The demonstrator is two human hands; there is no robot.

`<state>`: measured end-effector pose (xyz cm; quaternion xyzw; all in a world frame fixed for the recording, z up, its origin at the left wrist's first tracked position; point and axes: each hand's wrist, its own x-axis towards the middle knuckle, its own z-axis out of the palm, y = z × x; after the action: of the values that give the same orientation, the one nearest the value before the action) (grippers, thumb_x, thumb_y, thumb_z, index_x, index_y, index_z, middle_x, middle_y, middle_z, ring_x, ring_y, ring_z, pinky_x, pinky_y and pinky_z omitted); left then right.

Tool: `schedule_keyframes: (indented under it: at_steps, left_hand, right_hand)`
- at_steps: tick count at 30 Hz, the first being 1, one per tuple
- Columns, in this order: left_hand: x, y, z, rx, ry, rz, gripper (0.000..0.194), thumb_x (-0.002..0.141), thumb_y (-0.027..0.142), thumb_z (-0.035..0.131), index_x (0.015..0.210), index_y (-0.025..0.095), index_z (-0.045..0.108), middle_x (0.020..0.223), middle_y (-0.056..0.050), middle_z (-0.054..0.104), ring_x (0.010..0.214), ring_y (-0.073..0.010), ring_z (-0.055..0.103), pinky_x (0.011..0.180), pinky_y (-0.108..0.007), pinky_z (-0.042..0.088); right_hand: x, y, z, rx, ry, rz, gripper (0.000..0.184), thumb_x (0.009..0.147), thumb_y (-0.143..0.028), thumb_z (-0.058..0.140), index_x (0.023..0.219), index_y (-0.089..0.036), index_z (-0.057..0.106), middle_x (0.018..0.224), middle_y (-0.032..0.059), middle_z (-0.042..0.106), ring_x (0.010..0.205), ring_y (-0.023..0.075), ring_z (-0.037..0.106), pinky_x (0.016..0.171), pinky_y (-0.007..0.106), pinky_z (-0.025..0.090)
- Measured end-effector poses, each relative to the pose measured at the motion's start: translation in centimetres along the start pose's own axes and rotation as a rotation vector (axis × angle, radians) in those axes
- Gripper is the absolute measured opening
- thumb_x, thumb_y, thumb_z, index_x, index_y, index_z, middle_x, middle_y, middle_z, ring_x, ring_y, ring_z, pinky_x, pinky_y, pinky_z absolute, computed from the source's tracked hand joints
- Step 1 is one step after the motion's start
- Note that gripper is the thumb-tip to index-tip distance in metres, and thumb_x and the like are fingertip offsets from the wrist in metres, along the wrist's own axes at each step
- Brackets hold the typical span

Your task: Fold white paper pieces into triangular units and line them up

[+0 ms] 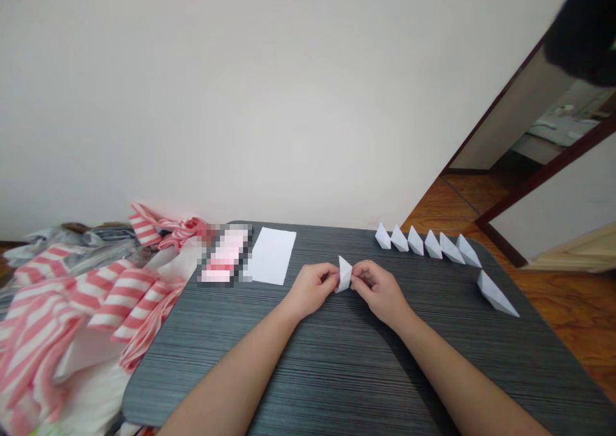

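Currently, on my remote feed, a small folded white paper piece stands slightly tilted between the person's left hand and right hand. Both hands are pressed in close, pinching its lower part from either side, with only the paper separating them. I see two hands and this one piece over the middle of a dark grey wood-grain tabletop, which runs on beneath both forearms to the near edge.

To the right, I count six white paper boats in a neat row near the far edge, their nearest end well beyond the right hand. A seventh white paper boat lies apart, close to the table's right edge. To the left, one flat rectangular white paper sheet sits near the far edge, just beside a pixelated pink-and-white object that I cannot make out. Past the table's left edge, a heap of pink-and-white striped material crowds the corner, and orange-brown wooden flooring shows beyond the right edge.
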<state>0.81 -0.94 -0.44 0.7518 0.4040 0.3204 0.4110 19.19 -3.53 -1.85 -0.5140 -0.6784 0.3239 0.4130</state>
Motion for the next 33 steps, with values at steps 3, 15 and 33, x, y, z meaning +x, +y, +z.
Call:
schedule_keyframes:
  at_steps: [3, 15, 33]
  left_hand:
    - [0.0, -0.1, 0.1, -0.002, 0.001, -0.005, 0.025, 0.084, 0.024, 0.041, 0.070, 0.016, 0.060, 0.065, 0.001, 0.059, 0.059, -0.0100, 0.052, 0.058, -0.020, 0.037]
    - [0.1, 0.0, 0.2, -0.023, 0.003, -0.027, 0.026, 0.083, 0.025, 0.041, 0.074, 0.016, 0.064, 0.065, 0.000, 0.061, 0.059, -0.0104, 0.053, 0.057, -0.020, 0.037]
    - [0.1, 0.4, 0.1, 0.032, 0.023, -0.002, 0.021, 0.082, 0.024, 0.045, 0.077, 0.015, 0.063, 0.067, 0.000, 0.060, 0.061, -0.0106, 0.049, 0.058, -0.021, 0.035]
  right_hand:
    - [0.1, -0.3, 0.0, -0.043, 0.045, -0.053, 0.006, 0.080, -0.017, 0.052, 0.083, -0.020, 0.057, 0.082, 0.0029, 0.059, 0.067, 0.0152, 0.056, 0.062, 0.028, 0.045]
    - [0.4, -0.9, -0.2, -0.091, 0.054, -0.123, 0.013, 0.082, -0.016, 0.051, 0.082, -0.020, 0.064, 0.090, 0.0055, 0.061, 0.078, 0.0179, 0.058, 0.064, 0.028, 0.046]
    - [0.6, -1.2, -0.2, -0.099, -0.014, -0.114, 0.016, 0.083, -0.016, 0.050, 0.086, -0.021, 0.065, 0.090, 0.0049, 0.063, 0.084, 0.0179, 0.058, 0.076, 0.030, 0.045]
